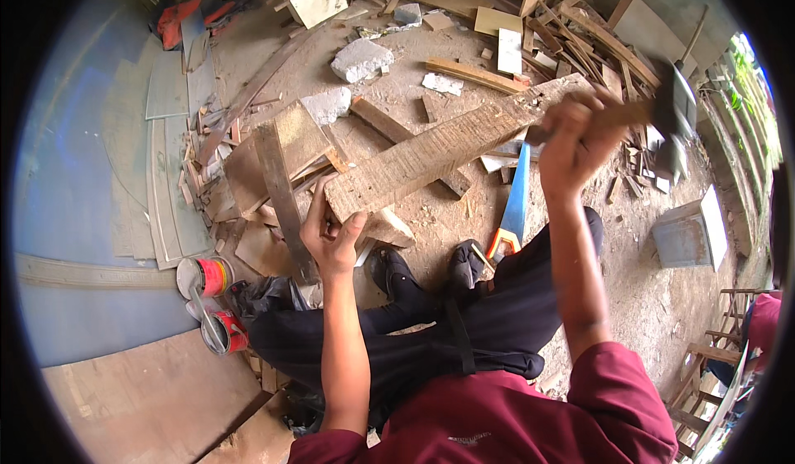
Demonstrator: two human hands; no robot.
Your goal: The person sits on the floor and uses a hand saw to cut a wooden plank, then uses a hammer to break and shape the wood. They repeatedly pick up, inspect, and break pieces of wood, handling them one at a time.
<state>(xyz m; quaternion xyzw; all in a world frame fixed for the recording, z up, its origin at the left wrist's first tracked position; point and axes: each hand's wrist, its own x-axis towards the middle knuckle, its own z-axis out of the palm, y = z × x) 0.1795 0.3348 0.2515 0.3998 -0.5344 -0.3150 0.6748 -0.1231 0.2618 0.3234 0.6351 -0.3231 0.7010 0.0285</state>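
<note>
Plank [443, 151] slants across frame centre, lower-left end gripped by the left hand [330, 239], apparently for steadiness. Right hand [577, 137], upper right, grips the hammer [671, 116] by its handle, presumably keeping fingers clear.

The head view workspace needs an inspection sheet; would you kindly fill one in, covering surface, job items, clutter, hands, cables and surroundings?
Surface: dusty floor, strewn with debris.
Job items: wooden beam; hammer, its head blurred; saw beside a shoe.
Clutter: scrap wood, rubble, two cans.
Hands: left hand holds the beam's near end; right hand grips the hammer's handle.
Cables: nothing seen.
Surroundings: pale container and greenery at right.
</note>
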